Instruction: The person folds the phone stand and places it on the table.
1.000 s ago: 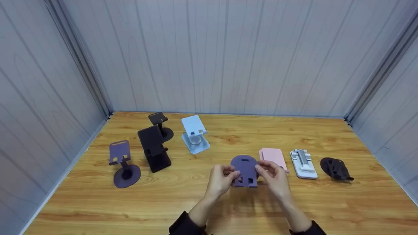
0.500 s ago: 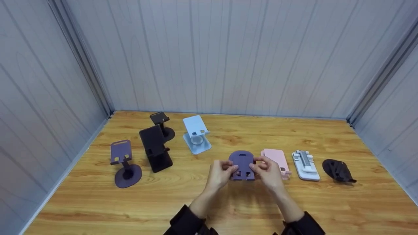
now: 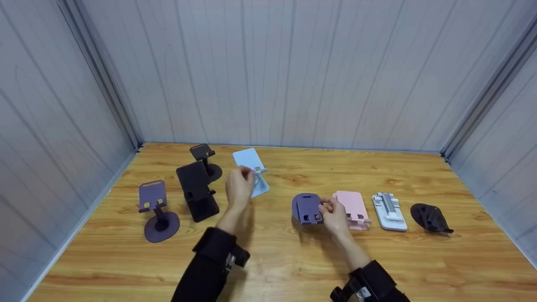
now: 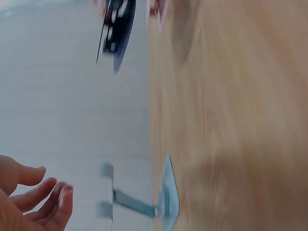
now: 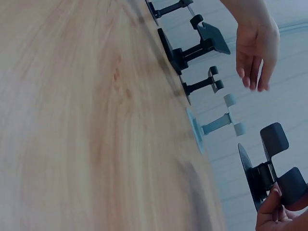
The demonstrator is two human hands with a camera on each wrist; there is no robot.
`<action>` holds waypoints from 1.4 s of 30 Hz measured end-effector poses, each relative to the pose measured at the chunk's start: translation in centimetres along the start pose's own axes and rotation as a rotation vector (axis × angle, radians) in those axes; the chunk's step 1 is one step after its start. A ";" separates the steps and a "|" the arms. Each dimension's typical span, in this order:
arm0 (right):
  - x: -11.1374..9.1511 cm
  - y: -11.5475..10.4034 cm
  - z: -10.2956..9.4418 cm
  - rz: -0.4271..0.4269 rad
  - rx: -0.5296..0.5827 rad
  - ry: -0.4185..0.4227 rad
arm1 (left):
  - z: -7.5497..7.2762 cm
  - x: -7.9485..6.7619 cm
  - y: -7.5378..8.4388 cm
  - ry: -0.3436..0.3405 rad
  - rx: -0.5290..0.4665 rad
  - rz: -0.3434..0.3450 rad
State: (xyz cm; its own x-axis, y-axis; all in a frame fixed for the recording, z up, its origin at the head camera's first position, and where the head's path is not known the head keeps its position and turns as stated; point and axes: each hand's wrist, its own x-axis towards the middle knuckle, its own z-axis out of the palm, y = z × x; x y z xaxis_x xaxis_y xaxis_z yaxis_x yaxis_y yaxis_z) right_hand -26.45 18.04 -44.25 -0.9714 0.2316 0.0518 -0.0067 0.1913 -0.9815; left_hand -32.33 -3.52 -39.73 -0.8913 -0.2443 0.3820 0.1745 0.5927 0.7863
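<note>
My right hand (image 3: 334, 217) pinches the right edge of a purple phone stand (image 3: 309, 205), mostly folded, and holds it above the table. In the right wrist view its round base (image 5: 248, 171) stands apart from the two-pronged holder (image 5: 274, 138). My left hand (image 3: 240, 187) is in the air with loosely bent fingers and nothing in them, overlapping the light blue phone stand (image 3: 246, 157) in the head view. A gap shows between those fingers (image 4: 60, 207) and that stand in the left wrist view. Just right of my right hand, a pink phone stand (image 3: 351, 202) lies on the table.
On the left stand another purple phone stand (image 3: 153, 193), a large black one (image 3: 194, 180) and a small black one (image 3: 202, 152). To the right lie a folded white stand (image 3: 390, 214) and a folded black one (image 3: 432, 218). Panel walls (image 3: 268, 75) enclose the wooden table (image 3: 268, 268).
My left hand has let go of the purple stand and moved left and away from me. My right hand keeps holding it; the stand's plate and round base now show offset.
</note>
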 end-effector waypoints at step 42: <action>6.9 9.2 0.8 0.012 -0.312 -0.034 | 2.4 5.0 -4.2 0.033 -0.601 -0.811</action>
State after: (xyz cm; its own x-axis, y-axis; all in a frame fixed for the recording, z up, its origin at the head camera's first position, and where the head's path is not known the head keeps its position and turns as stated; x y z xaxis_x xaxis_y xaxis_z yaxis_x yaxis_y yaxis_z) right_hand -33.42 20.62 -53.03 -0.9785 0.2043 0.0287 0.0732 0.4735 -0.8777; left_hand -38.52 -5.40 -42.23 -0.8242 -0.4283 -0.3704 -0.2892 -0.2440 0.9256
